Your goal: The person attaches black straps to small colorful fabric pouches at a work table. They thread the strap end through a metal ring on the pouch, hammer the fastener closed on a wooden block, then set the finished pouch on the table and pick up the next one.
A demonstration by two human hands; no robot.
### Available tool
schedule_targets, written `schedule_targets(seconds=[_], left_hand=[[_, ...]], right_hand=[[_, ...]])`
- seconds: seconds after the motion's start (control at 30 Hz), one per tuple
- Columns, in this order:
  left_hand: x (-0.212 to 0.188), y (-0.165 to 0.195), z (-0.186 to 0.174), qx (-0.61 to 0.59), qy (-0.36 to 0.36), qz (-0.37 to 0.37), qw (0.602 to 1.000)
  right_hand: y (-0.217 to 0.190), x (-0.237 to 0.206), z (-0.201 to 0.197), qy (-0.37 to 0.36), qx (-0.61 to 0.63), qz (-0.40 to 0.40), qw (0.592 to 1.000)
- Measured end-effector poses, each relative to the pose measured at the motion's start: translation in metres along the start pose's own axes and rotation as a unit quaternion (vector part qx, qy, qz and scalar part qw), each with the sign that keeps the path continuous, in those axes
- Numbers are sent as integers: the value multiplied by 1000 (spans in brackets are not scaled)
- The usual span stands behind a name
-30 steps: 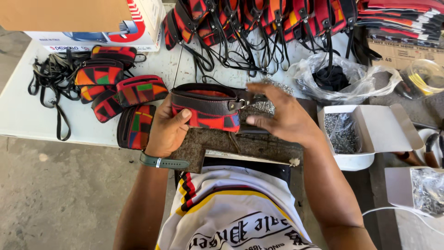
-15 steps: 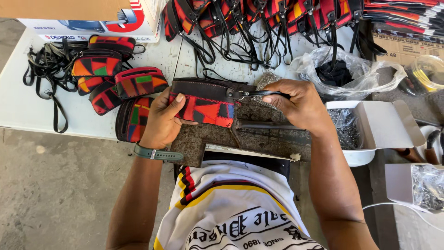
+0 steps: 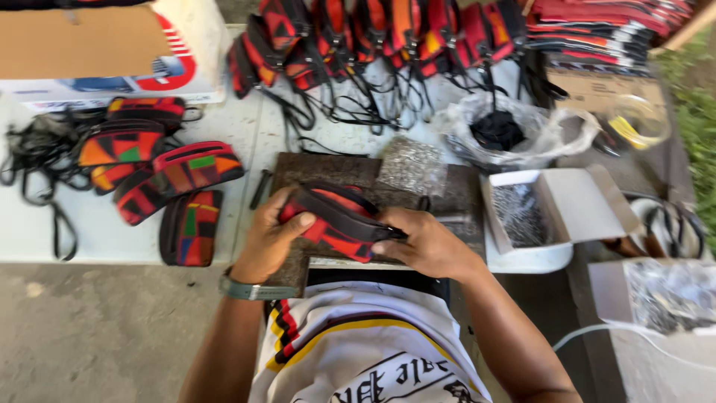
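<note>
The head camera looks straight down, and the frame is smeared by motion, so small details are hard to read. The person's own shirt fills the bottom middle and hides the near edge of the table (image 3: 45,239). The cardboard box (image 3: 97,52) at the upper left is cut off by the top edge, as is the row of pouches (image 3: 373,30) with black straps along the top. What lies in the clear bag (image 3: 514,130) at the upper right is only a dark lump.

The patterned pouch (image 3: 335,220) sits just below the middle of the frame, over a dark board (image 3: 313,172). Its long axis runs from the upper left down to the lower right, with the black zipper edge facing up and to the right. The lower left end is hidden under the left hand (image 3: 272,239) and the lower right end under the right hand (image 3: 425,242).

The left hand curls around the pouch's left end, thumb on top, grasping it; a green band sits on that wrist. The right hand is clenched on the pouch's right end, fingers pinched at the zipper edge; what they pinch is too small to tell.

Finished pouches (image 3: 160,175) lie on the table at the left, well apart from the hands. An open white box (image 3: 552,216) of small metal parts stands just right of the board.
</note>
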State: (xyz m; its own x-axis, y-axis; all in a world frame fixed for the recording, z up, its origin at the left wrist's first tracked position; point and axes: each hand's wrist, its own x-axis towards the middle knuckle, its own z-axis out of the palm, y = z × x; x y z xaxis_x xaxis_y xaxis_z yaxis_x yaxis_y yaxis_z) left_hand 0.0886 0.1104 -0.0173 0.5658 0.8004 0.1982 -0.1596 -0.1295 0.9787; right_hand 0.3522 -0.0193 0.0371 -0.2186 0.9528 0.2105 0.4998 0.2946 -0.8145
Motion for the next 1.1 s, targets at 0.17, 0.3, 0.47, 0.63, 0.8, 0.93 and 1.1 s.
schedule_targets(seconds=[0.17, 0.3, 0.47, 0.63, 0.8, 0.93, 1.1], left_hand=[[2, -19, 21, -195, 93, -77, 973], [-3, -35, 29, -51, 55, -80, 994], [-17, -46, 32, 100, 31, -94, 990], [-26, -45, 37, 96, 34, -92, 991], [-34, -41, 42, 48, 28, -105, 993], [-36, -32, 35, 66, 25, -96, 993], [-30, -16, 27, 55, 5, -121, 991]], right_hand=[[22, 1, 15, 90, 3, 123, 988], [31, 10, 11, 135, 95, 114, 980], [31, 44, 3, 153, 226, 50, 961], [25, 137, 14, 186, 237, 46, 952], [36, 269, 32, 194, 161, 4, 968], [53, 347, 53, 204, 119, 43, 971], [70, 416, 73, 196, 64, 126, 970]])
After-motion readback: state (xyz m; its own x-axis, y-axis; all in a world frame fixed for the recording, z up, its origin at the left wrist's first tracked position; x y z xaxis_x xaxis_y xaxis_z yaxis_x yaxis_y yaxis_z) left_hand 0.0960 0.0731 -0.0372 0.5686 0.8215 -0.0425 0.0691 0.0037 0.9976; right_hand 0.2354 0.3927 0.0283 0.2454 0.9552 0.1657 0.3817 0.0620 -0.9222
